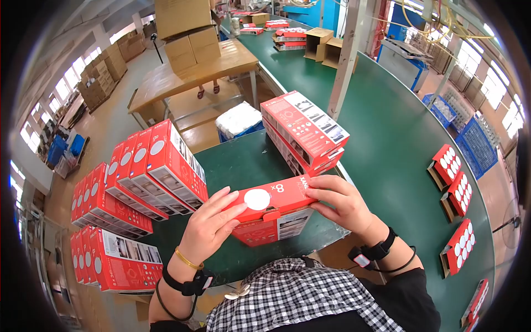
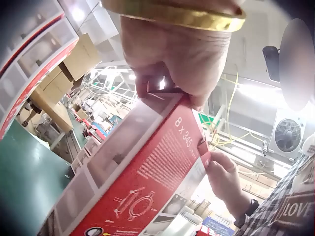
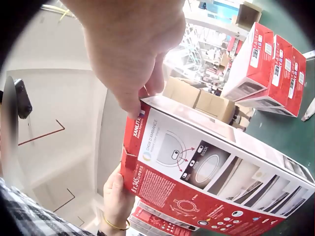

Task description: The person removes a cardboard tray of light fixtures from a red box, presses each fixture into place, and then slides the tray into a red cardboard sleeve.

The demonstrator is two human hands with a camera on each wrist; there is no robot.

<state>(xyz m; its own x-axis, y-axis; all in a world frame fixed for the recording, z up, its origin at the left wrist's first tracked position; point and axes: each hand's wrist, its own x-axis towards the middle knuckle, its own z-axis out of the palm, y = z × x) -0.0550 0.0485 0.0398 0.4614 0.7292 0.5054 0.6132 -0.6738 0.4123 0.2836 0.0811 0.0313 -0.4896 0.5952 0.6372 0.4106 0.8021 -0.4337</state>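
A red and white box (image 1: 287,195) stands upright in front of the body, its narrow face with a white circle on top. My left hand (image 1: 207,224) grips that top at its left end, and my right hand (image 1: 344,203) holds the right end. In the left wrist view the box (image 2: 157,162) shows printed side panels, with my left hand (image 2: 174,56) over its upper edge. The right wrist view has my right hand (image 3: 130,54) pinching a top corner of the box (image 3: 187,172); a small flap seam shows near my left hand (image 3: 117,199).
Rows of similar red boxes (image 1: 166,160) stand at the left. Behind the held box is a stack of boxes (image 1: 304,127). More small boxes (image 1: 459,246) line the right edge of the green table (image 1: 398,182). A metal post (image 1: 345,61) rises behind, near open cartons (image 1: 318,44).
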